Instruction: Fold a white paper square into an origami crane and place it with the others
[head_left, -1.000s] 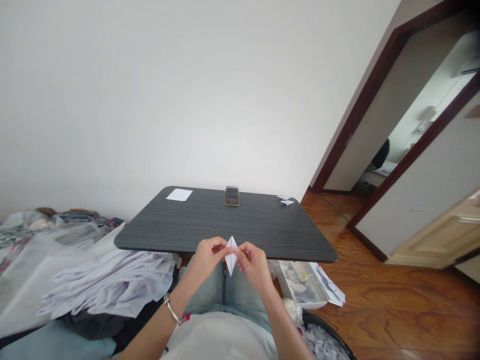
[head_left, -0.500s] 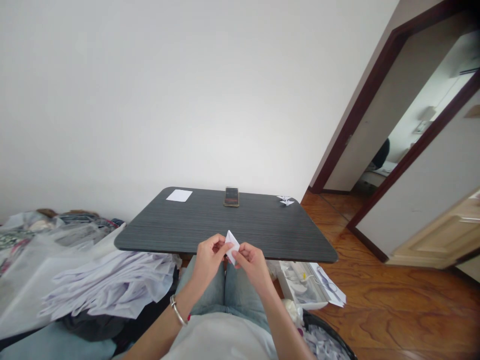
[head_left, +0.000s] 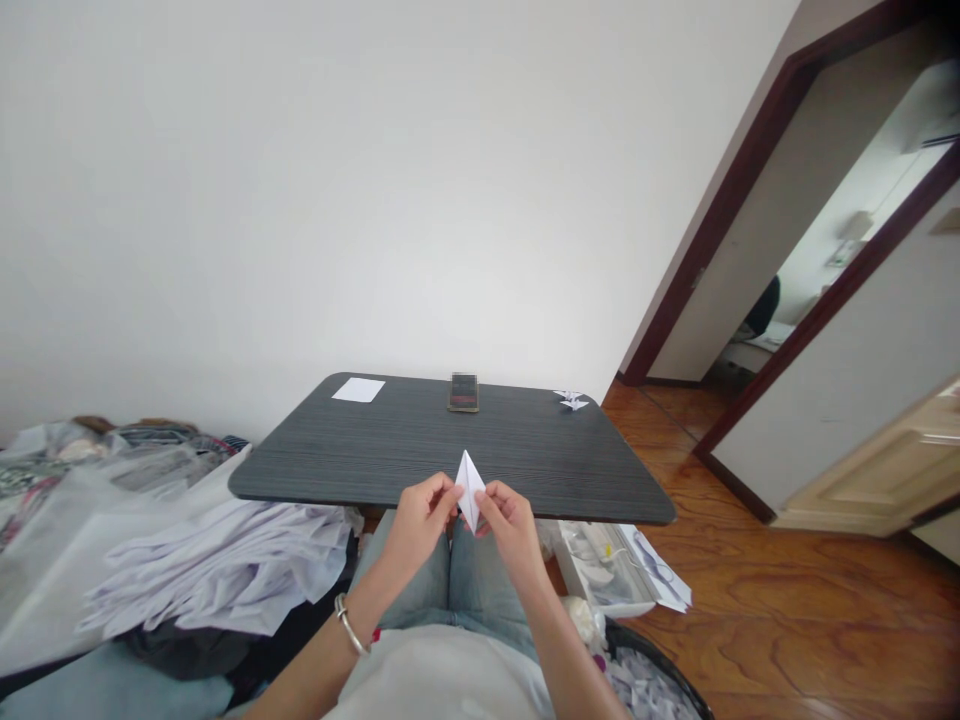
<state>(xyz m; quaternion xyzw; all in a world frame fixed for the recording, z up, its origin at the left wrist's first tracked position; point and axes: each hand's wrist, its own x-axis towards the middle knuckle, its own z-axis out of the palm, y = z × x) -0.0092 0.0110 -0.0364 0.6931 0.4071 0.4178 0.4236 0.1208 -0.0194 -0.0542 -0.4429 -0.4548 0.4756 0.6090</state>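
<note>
A folded piece of white paper [head_left: 470, 488], diamond-shaped with a crease down its middle, is held upright over the near edge of the dark table [head_left: 405, 440]. My left hand [head_left: 425, 510] pinches its left side between thumb and fingers. On the opposite side, my right hand [head_left: 508, 520] grips the paper the same way, thumb toward me. Some fingertips of both hands are hidden behind the paper.
On the tabletop lie a white paper sheet [head_left: 358, 390] at back left, a dark framed object [head_left: 463, 392] at back centre, and folded paper figures [head_left: 573, 402] at back right. Piled cloth [head_left: 225, 560] is left; a white box [head_left: 600, 570] stands on the floor.
The folded paper now stands straighter and shows a taller, full diamond with its centre crease facing me. Both hands have shifted their pinch to its side corners.
</note>
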